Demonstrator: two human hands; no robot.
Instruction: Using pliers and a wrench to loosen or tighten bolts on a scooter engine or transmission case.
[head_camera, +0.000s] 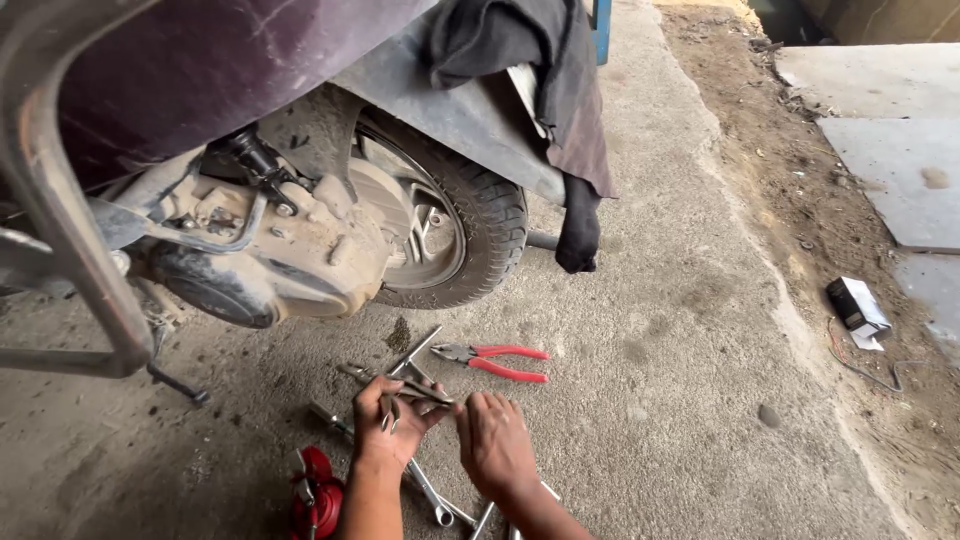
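While both hands hover over rough concrete floor (680, 420), the left hand (388, 425) curls its fingers around a slim steel tool (418, 392). The right hand (495, 440) pinches that tool's end, near red-handled pliers (495, 360) and dusty scooter wheel (470, 225).

Head camera looks steeply down, close over hands (450, 440), toward the scooter wheel (455, 235).

Rough grey concrete floor (660, 400), dusty, stained. Strip of bare brown dirt (790, 170) along its right edge. Pale stone slabs (890, 150) beyond dirt, far right. Small black-and-white box (856, 306) at dirt edge, thin wire (860, 368) just beside. Blue post (601, 28) at top. Flat daylight, soft shadows.
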